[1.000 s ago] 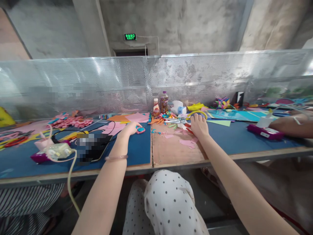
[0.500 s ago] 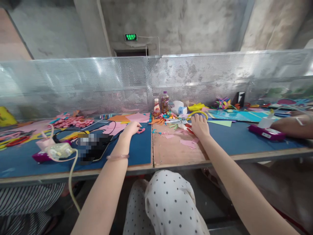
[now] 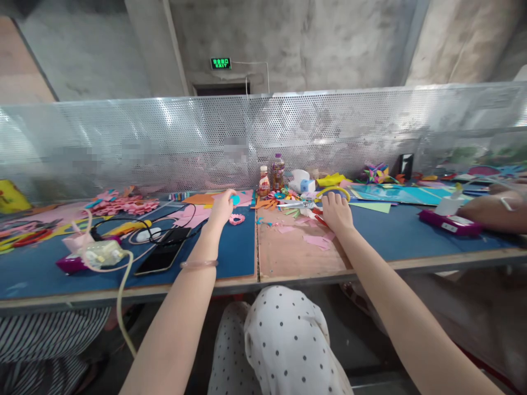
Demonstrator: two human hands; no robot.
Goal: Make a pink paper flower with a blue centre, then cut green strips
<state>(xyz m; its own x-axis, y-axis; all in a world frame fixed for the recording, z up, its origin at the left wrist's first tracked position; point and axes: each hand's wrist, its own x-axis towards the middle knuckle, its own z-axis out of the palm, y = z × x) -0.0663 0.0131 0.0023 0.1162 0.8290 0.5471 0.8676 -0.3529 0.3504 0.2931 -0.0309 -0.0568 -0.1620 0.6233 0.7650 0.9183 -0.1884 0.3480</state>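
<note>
Head view shows the left hand (image 3: 223, 207) with thumb and fingers nearly closed, pinching a blue disc (image 3: 236, 200) at the fingertips, a little above the pink ring (image 3: 236, 220), which lies flat on the blue table top (image 3: 233, 258) and does not touch the disc. For good handling, it seems best to pinch the disc only by its rim, lightly, so that it does not bend, and to keep the wrist from brushing the ring aside. The right hand (image 3: 336, 211) rests with bent fingers at the yellow loop (image 3: 345, 192), beside a metal tool (image 3: 300, 204); I cannot tell whether these fingers grip anything. Compared with one second ago, when the disc was down at the ring, it is now lifted and separate, and the ring shows its open middle. The right hand stays almost in the same place.
</note>
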